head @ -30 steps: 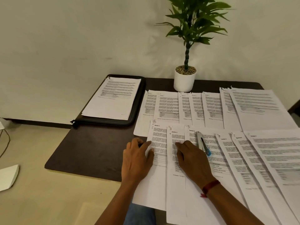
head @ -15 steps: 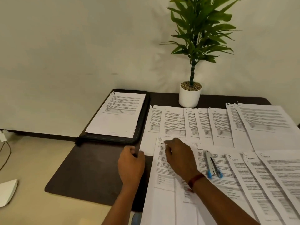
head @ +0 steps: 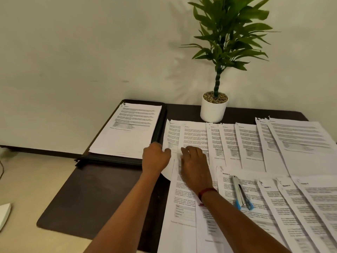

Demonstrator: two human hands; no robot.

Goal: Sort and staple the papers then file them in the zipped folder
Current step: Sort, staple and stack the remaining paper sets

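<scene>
The left hand (head: 156, 158) curls round the left edge of a paper set (head: 184, 196) at mid-frame, while the right hand (head: 196, 167) lies flat and spread on top. Filing seems in hand: the zipped folder (head: 113, 160), left of centre, already bears one filed set (head: 127, 128), so next the gripped set needs carrying leftward onto it squarely.

Both arms are reaching forward side by side; the left hand (head: 156, 158) is curling knuckles-up, fingertips hidden beneath, while the right hand (head: 196, 165) is lying palm-down, fingers spread.
</scene>
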